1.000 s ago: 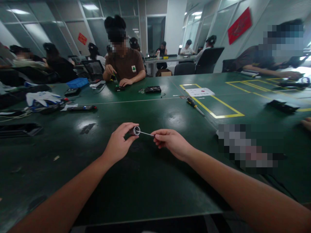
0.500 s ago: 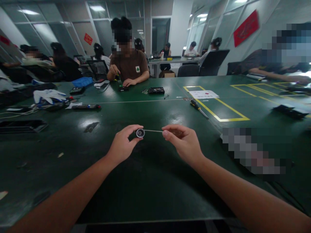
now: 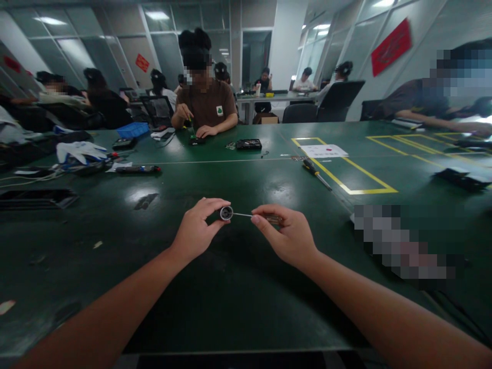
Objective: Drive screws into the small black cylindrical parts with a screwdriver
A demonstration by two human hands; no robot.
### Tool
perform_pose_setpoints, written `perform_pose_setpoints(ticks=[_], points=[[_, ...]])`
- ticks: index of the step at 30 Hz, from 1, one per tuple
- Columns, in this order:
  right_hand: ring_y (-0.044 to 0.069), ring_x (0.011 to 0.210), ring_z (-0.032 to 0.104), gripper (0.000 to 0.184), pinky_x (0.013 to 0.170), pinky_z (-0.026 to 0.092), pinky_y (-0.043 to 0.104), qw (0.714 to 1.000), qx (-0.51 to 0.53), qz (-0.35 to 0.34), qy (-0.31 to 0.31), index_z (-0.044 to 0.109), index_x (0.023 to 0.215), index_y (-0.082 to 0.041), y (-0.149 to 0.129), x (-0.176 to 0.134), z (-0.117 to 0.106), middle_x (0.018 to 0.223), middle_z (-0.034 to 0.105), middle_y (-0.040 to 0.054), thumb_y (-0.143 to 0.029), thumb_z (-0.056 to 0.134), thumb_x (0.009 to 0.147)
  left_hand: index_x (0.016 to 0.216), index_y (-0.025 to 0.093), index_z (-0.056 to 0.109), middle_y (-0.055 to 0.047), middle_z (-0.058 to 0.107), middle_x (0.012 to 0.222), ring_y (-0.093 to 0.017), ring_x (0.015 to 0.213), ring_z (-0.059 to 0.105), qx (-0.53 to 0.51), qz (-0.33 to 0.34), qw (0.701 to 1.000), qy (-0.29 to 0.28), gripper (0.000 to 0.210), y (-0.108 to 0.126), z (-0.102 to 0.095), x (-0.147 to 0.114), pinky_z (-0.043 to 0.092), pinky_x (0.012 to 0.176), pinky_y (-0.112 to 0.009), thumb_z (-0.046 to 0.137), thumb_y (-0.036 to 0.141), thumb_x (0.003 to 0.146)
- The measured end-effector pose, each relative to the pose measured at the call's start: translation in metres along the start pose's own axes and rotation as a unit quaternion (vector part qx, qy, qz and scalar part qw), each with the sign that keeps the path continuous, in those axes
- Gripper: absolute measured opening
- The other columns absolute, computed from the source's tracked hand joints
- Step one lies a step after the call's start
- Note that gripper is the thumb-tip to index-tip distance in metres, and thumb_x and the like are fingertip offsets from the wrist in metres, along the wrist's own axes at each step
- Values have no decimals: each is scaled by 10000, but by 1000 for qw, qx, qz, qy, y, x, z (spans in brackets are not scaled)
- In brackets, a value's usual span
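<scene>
Between thumb and fingers, my left hand [image 3: 198, 228] grips a small round part [image 3: 226, 213] with a silvery rim and a dark, recessed inside facing me. My right hand [image 3: 288, 230] is closed around the handle of a thin screwdriver [image 3: 243, 214]. The handle looks clear or brownish and is mostly covered by the fingers. The slim metal shaft points left, and its tip meets the right side of the round part's rim; whether it goes inside I cannot tell. Both hands are held above the green table [image 3: 238, 292].
A yellow-and-black screwdriver [image 3: 317, 174] lies ahead on the right, near a paper sheet [image 3: 326, 150] and yellow tape. White gloves [image 3: 81, 152], a blue basket [image 3: 132, 129] and a black tray [image 3: 38, 199] are on the left. A co-worker [image 3: 205, 102] sits opposite. A blurred-out object [image 3: 400, 246] lies right.
The round part has turned slightly and shifted a little right and down. My right hand has come closer to it, so less of the screwdriver shaft shows between the hands.
</scene>
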State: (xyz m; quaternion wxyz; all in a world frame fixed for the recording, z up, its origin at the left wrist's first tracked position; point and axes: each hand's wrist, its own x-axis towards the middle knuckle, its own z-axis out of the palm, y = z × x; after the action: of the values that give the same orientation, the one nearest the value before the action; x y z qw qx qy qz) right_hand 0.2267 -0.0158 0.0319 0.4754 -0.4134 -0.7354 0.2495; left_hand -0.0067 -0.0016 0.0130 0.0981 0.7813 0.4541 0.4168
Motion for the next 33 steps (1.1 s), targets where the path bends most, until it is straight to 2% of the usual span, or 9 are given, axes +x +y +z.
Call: perform_pose_setpoints(ticks=[5,9,13,17,19,21,26,29,33], points=[[230,769,725,111,772,553,390,1000,-1,-4,4,788,944,-282,-1,0,0,874,788,30,-364,729,899,1171,245,706,-53,749,1189,-245,1130,690,37,17,999,3,288,-2,0,0,388,1162,-573,733,235,885],[211,769,717,170,756,559,369,993,96,61,-12,772,970,-251,6,1,4,849,775,32,-399,729,899,1161,250,707,-43,754,1186,-232,1122,697,65,30,997,18,267,-4,0,-1,376,1179,-568,718,232,895],[173,732,689,236,737,561,338,957,248,151,-20,747,948,-206,19,6,10,797,751,31,-431,752,877,1131,252,718,-34,764,1157,-211,1086,711,80,50,995,34,245,-6,-1,-1,379,1189,-548,713,199,892],[151,707,666,267,693,544,304,889,386,244,-41,743,909,-180,29,12,10,778,729,32,-425,808,824,1124,249,721,-33,764,1153,-196,1068,717,76,74,994,41,222,-7,-2,0,376,1192,-545,690,192,911],[140,669,647,274,652,528,286,869,415,264,-42,734,865,-171,31,15,8,737,708,27,-428,815,815,1126,244,721,-35,760,1158,-191,1072,715,76,78,993,43,225,-7,-2,0,365,1198,-544,693,187,910],[135,651,637,265,633,515,277,885,396,242,-21,730,847,-174,29,15,5,719,701,19,-423,815,816,1134,244,722,-35,757,1162,-191,1077,711,79,73,993,39,237,-7,-1,1,352,1204,-549,699,184,905],[159,717,678,210,709,547,310,964,238,120,6,737,925,-197,20,9,0,775,736,25,-403,749,888,1154,253,727,-38,755,1157,-204,1064,710,93,53,994,32,262,-6,-1,0,358,1194,-568,716,208,896],[184,761,712,190,731,563,332,986,145,82,-8,736,969,-212,15,5,-1,825,758,35,-395,707,925,1180,253,724,-41,751,1164,-205,1061,709,99,53,993,26,284,-5,0,-1,366,1191,-567,719,217,898],[202,805,737,145,751,562,336,1000,9,7,-11,736,1004,-225,9,1,1,892,780,42,-345,676,948,1254,234,697,-58,736,1200,-222,1093,698,118,54,991,-6,341,-4,-1,-1,347,1197,-601,696,211,913]])
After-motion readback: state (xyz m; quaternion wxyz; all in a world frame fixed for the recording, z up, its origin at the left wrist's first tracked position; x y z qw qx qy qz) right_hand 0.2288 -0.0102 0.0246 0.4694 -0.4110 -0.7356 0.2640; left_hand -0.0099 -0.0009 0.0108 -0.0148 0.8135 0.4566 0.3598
